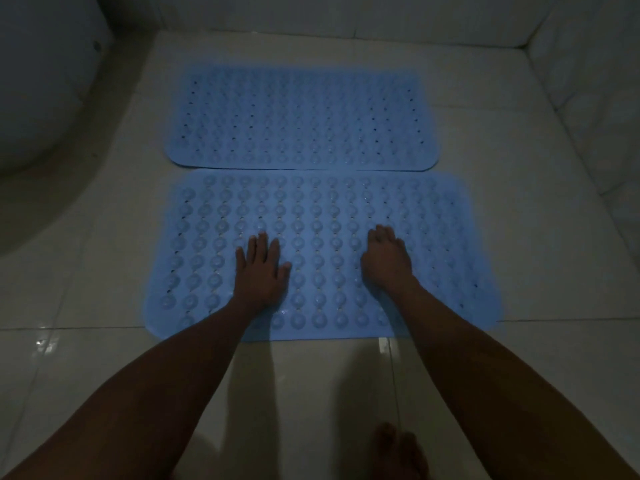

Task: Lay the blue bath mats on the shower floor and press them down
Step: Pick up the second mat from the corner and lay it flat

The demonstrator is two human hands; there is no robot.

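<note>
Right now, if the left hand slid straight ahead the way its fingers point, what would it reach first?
The left hand lies flat on the near mat, fingers pointing away. Sliding on, it would cross that mat's far edge and reach the far mat, which looks to touch or slightly overlap it.

Dim, bluish, soft picture — glare on floor tiles [45,341], edges bowed by wide-angle.

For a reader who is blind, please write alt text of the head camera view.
Both hands, left hand and right hand, press flat on the near blue rubber bath mat with suction cups, which lies on the pale tiled shower floor. A second blue perforated rubber mat lies just beyond it.
</note>
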